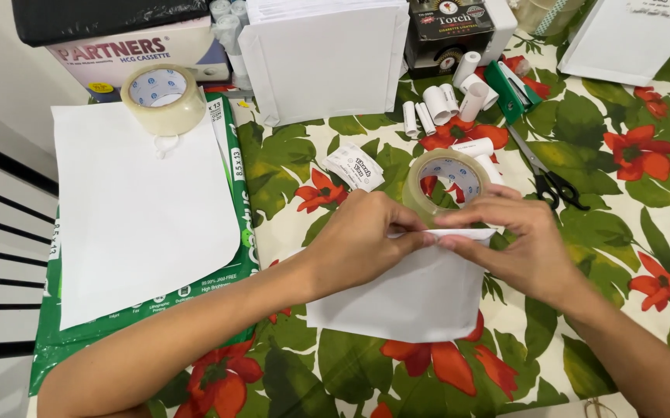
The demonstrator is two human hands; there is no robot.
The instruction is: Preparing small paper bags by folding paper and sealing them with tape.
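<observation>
**Two hands pinch the top fold of a white paper packet**

While the white paper packet (420, 298) lies flat on the bench (629, 224), both hands meet at its upper edge. The left hand (362, 240) is closed, thumb and fingertips pinching the folded top strip; the right hand (517, 240) pinches the same strip from the other side, fingers curved.

Just behind the hands stands a roll of clear tape (447, 179), touching or nearly touching the packet's top. Beside it to the left lies a small white printed slip (356, 166). Farther back are several small white paper rolls (447, 101), a green stapler (514, 89) and black-handled scissors (548, 174).

To the left, a large white sheet (137, 209) rests on a green paper ream wrapper (238, 178), with a second tape roll (164, 97) on its far corner. Behind that sits a pale box with pink lettering (130, 54) under a black thing (99, 15). A stack of white envelopes (323, 58) stands at the back centre, a dark printed carton (451, 27) beside it, and another white sheet (633, 35) lies at far right.

The bench wears a cloth of red flowers and green leaves. At left a pale wall with dark stripes shows.
</observation>
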